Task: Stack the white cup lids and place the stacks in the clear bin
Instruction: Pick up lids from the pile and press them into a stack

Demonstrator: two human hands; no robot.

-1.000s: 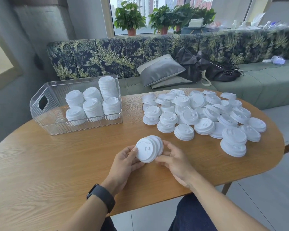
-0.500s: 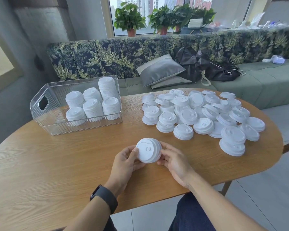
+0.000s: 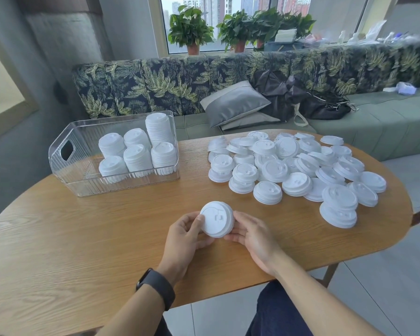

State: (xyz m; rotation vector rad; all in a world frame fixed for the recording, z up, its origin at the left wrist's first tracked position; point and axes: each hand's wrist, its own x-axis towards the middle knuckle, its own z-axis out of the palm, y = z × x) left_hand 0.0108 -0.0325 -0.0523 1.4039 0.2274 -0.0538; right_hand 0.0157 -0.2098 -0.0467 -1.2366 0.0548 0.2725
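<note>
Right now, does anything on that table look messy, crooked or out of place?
Only the loose lids on the wooden table's right side: a jumbled, overlapping heap. The clear bin's stacks stand upright, one taller. Both hands grip a small stack turned on edge.

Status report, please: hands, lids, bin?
Both hands, left and right, grip one lid stack. Clear bin holds six stacks. Loose lids remain.

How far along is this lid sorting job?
Partly done. Six stacks of lids already stand in the clear bin. In hand: the left hand and right hand grip a short stack on its side, above the table. Left: a big loose pile of lids on the table's right side, mostly single or in small stacks, probably more than half the job.
</note>
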